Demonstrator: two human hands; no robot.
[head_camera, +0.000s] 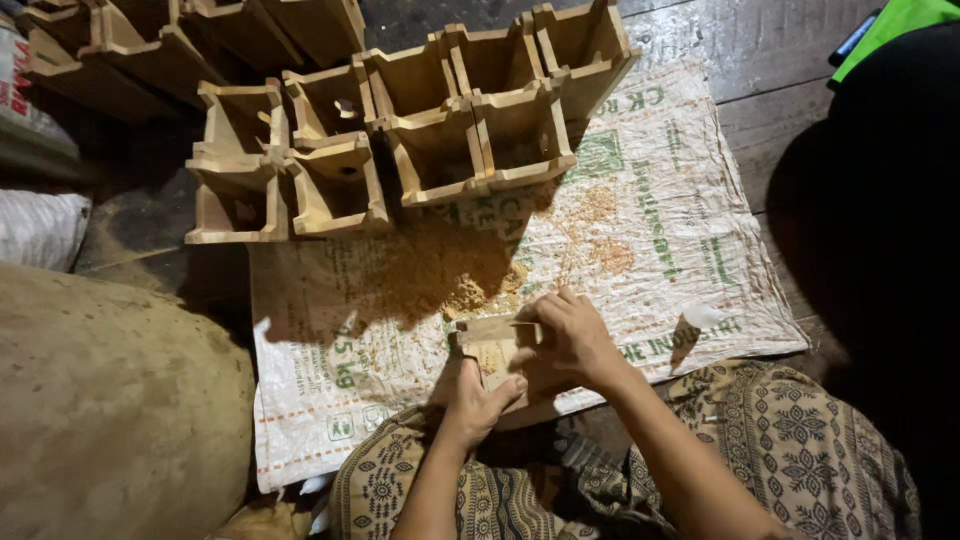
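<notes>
My right hand (565, 340) grips a small flat wooden piece (487, 330) at its right end, holding it just above a white woven sack (660, 230) spread on the floor. My left hand (475, 395) is closed below the piece, touching its underside or lower part; what it holds is hidden. A pile of sawdust (470, 290) lies on the sack right above the piece. My patterned trousers (780, 450) fill the bottom of the view.
Several open wooden boxes (440, 140) stand in rows at the sack's far edge, with more at the top left (150, 40). A large tan sack (110, 410) bulges at the left. A dark shape with a green band (890, 30) sits at the right.
</notes>
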